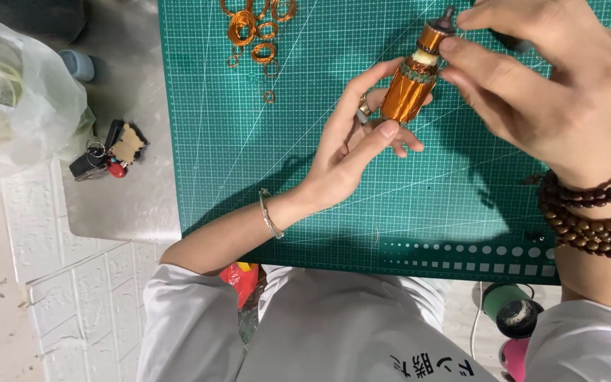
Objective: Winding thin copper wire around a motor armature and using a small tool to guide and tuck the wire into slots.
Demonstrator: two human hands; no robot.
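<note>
While the left hand [351, 152] cradles a copper-wound motor armature [410, 86] between closed thumb and fingers above the green cutting mat [249, 155], the right hand [553, 92] pinches its upper shaft end with fingertips [454, 44], loose copper wire rings [256, 32] lying beyond the left fingertips, keys [107, 152] off the mat.

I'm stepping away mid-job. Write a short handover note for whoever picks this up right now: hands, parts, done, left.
Left hand: holds the copper-wound motor rotor by its body, above the green cutting mat.
Right hand: fingers pinch the rotor's top end near the shaft tip, with a dark tool partly hidden in the grip.
Parts: loose copper wire loops lie at the mat's top edge; a key bunch sits left of the mat.
Done: some wire appears already stripped off.
Left: most of the winding is still on the rotor.
</note>
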